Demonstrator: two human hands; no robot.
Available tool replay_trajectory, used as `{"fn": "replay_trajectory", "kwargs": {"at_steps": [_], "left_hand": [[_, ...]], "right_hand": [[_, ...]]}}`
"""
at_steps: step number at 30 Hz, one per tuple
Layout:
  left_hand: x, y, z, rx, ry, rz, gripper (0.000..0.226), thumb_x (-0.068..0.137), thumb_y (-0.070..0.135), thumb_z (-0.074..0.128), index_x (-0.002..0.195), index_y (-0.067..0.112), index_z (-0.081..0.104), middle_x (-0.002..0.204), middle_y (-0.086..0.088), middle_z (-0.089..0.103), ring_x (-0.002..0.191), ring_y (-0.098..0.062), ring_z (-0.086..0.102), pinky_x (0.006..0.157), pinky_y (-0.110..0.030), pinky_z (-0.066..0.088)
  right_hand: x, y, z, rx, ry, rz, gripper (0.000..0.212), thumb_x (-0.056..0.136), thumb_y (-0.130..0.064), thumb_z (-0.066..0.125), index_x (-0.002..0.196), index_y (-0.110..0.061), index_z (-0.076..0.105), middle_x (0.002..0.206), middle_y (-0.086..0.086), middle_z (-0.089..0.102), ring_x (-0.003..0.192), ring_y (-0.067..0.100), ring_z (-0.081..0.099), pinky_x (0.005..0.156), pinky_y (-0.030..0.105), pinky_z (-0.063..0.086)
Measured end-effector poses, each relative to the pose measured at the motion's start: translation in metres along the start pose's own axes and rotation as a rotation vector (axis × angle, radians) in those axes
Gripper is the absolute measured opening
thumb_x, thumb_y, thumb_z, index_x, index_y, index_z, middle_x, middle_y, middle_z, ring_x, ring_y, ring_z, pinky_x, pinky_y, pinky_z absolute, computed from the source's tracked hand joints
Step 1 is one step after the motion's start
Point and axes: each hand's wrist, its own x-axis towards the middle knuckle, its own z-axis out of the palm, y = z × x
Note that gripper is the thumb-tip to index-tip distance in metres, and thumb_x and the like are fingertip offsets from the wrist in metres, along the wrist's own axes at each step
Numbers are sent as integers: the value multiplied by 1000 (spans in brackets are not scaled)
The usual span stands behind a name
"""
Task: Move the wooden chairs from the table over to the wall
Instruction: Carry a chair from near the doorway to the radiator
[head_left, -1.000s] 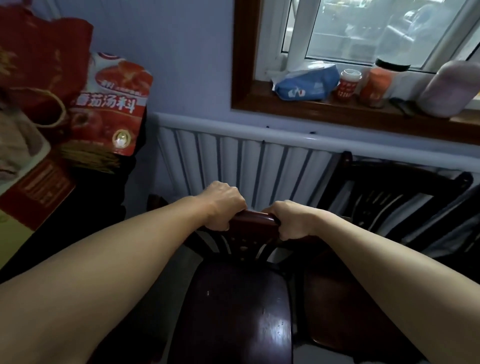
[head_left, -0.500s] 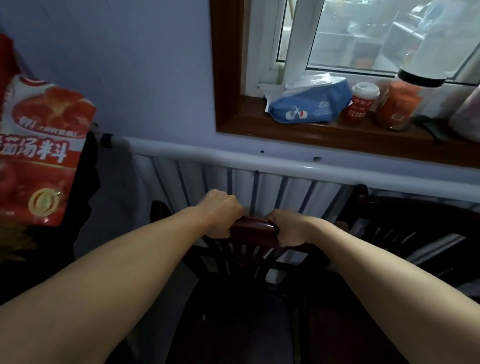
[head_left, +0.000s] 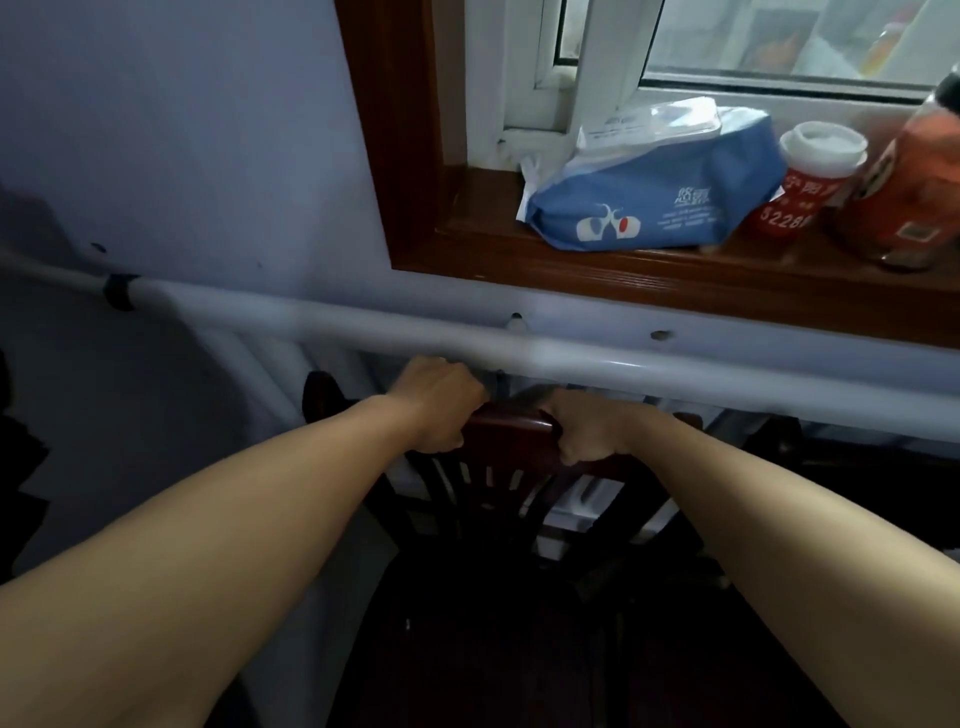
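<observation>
Wooden chair (head_left: 498, 525): backrest top rail runs left-right, just short of the radiator pipe (head_left: 363, 327) along the wall (head_left: 182, 145). We hold it with 2 hands, left hand (head_left: 439, 408) and right hand (head_left: 592, 428), fingers curled around the rail, equally near.

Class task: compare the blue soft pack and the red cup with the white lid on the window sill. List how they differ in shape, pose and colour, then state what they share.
Shape: the blue soft pack is a wide, squashy bag; the red cup is a narrow, rigid cylinder.
Pose: the pack lies on its side; the cup stands upright.
Colour: the pack is blue with white print; the cup is red with a white lid.
Shared: both rest on the wooden window sill, side by side.
</observation>
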Motion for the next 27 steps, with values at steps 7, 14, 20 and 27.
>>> {"fn": "replay_trajectory", "kwargs": {"at_steps": [7, 14, 20, 27], "left_hand": [[17, -6, 0, -56, 76, -40, 36, 79, 34, 67, 110, 19, 60, 113, -1, 60, 99, -23, 57, 68, -29, 35], [7, -1, 1, -79, 172, -136, 42, 79, 31, 70, 117, 19, 56, 116, -3, 60, 100, -24, 57, 63, -28, 33], [-12, 8, -6, -80, 81, -204, 55, 86, 18, 59, 136, 18, 37, 130, -7, 50, 109, -27, 53, 66, -31, 39], [-60, 29, 6, -212, 76, -275, 82, 82, 26, 63, 148, 19, 15, 156, -10, 14, 139, -28, 19, 109, -47, 25]], "right_hand": [[10, 12, -13, -60, 79, -19, 40, 77, -6, 63, 117, -10, 60, 119, 10, 59, 106, 26, 56, 92, 34, 48], [-3, 16, 1, -115, 313, 26, 46, 82, -10, 58, 128, -18, 53, 129, 10, 54, 114, 30, 53, 90, 36, 46], [-14, 9, 20, -136, 396, 95, 57, 84, -11, 58, 137, -11, 38, 127, 18, 54, 113, 34, 53, 87, 38, 44], [-27, -25, 52, -190, 521, 143, 96, 78, -33, 68, 150, -13, 7, 150, 20, 17, 139, 39, 15, 115, 51, 15]]}}
